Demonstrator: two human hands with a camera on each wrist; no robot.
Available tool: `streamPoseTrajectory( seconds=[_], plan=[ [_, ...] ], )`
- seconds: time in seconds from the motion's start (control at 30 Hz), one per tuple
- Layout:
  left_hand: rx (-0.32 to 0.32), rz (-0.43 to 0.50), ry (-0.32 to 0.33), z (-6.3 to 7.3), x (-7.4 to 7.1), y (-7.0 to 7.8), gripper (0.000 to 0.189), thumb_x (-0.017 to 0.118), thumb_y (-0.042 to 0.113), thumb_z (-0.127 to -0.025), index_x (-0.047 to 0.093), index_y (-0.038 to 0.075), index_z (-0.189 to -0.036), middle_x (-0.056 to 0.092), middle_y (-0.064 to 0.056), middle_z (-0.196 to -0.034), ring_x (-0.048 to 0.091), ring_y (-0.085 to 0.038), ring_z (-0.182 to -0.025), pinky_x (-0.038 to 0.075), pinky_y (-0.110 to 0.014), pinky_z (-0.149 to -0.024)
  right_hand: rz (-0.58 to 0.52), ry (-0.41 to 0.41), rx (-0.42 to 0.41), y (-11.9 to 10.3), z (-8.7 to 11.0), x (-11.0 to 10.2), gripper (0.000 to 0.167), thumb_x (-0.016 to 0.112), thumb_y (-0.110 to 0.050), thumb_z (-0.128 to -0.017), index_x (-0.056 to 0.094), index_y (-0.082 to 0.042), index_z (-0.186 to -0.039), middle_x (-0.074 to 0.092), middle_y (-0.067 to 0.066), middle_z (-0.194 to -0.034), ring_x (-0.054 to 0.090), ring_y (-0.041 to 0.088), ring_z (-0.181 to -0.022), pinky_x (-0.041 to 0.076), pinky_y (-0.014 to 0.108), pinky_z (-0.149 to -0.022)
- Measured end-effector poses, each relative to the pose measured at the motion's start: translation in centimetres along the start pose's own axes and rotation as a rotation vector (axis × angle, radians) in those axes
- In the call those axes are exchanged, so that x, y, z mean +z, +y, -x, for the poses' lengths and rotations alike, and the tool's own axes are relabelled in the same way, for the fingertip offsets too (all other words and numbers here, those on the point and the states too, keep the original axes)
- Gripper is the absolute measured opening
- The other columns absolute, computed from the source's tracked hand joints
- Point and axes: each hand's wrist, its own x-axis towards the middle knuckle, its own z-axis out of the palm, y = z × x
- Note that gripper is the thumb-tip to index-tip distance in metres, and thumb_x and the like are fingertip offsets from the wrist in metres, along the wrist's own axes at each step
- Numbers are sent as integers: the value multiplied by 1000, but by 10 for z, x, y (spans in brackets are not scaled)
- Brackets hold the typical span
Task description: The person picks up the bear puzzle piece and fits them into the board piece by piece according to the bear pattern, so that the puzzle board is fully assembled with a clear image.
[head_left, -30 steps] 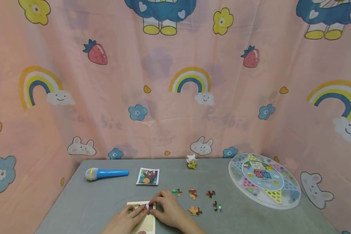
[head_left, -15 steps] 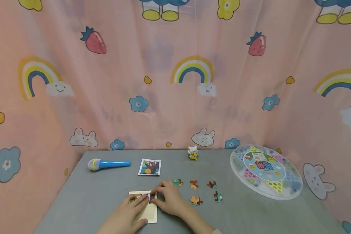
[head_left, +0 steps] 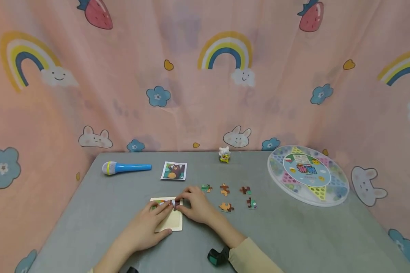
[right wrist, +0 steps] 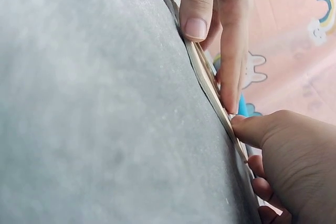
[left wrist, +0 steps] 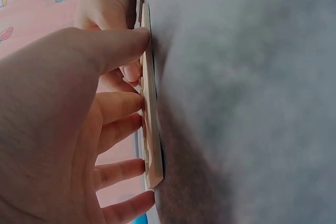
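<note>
A pale puzzle tray (head_left: 175,222) lies on the table, with puzzle pieces (head_left: 162,201) along its far side, partly covered by fingers. My left hand (head_left: 145,225) lies over the tray, its fairly straight fingertips pressing on those pieces and its thumb at the near edge. At the far right corner, my right hand (head_left: 196,206) pinches a dark puzzle piece (head_left: 176,204) between thumb and forefinger. In the right wrist view the right thumb (right wrist: 247,127) touches the tray edge (right wrist: 207,80), close to the left fingertips. The left wrist view shows the tray (left wrist: 149,103) edge-on.
Several loose puzzle pieces (head_left: 226,207) lie right of the tray. Behind it is a bear picture card (head_left: 174,171), with a blue toy microphone (head_left: 130,167) to its left. A small figurine (head_left: 224,155) stands at the back edge; a round game board (head_left: 307,175) lies at right.
The head view has tilted down, so the table sits higher and the sleeves and a black wrist device show. Both hands keep nearly the same places on the tray.
</note>
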Motion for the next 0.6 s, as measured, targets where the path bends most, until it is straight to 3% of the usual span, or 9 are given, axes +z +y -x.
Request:
streamPoseTrajectory(
  seconds=[0.27,0.5,0.6],
  plan=[
    [3,-10,-5,1,-1,-7,73,78,46,-95,55,14,-157,51,-7,-162,48,-38,-143,47,-61,-112,-1,4,-1,-2,-2,-1,20,78,-23,-99,80,-16,-117,65,5,-115,56,23,-107,48,43,-91],
    [-116,63,12,11,-4,-17,85,85,48,-88,54,6,-156,49,-13,-163,50,-39,-142,46,-59,-114,13,-9,14,0,2,2,20,78,-27,-99,81,-19,-117,65,2,-117,56,20,-107,50,40,-91],
    [-136,80,18,15,-5,-23,91,86,51,-86,53,3,-156,48,-14,-163,50,-38,-143,46,-59,-114,16,4,4,0,0,2,20,78,-26,-99,81,-19,-117,65,2,-116,56,21,-107,50,41,-91]
  ],
)
